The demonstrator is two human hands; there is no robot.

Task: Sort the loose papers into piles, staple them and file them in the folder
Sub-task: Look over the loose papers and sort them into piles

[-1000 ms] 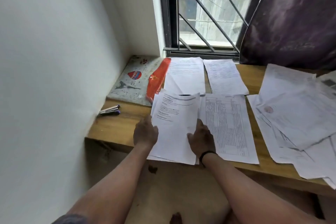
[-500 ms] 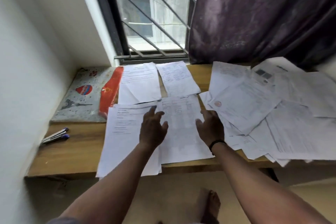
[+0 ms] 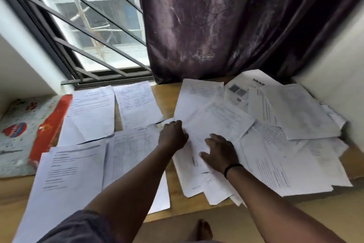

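The loose papers lie in a jumbled, overlapping heap of white printed sheets on the wooden desk, right of the window and under the purple curtain — some with dense text, one with a bold black logo near the curtain's hem. Below the window, four neater piles lie side by side in two rows. At their far side from the heap lies the red folder, closed as far as can be seen, resting on a patterned mat.

The left hand has its fingers curled on the near corner of a sheet at the heap's edge; the right hand rests on the heap, fingers spread apart and lightly bent — a black band circles its wrist.
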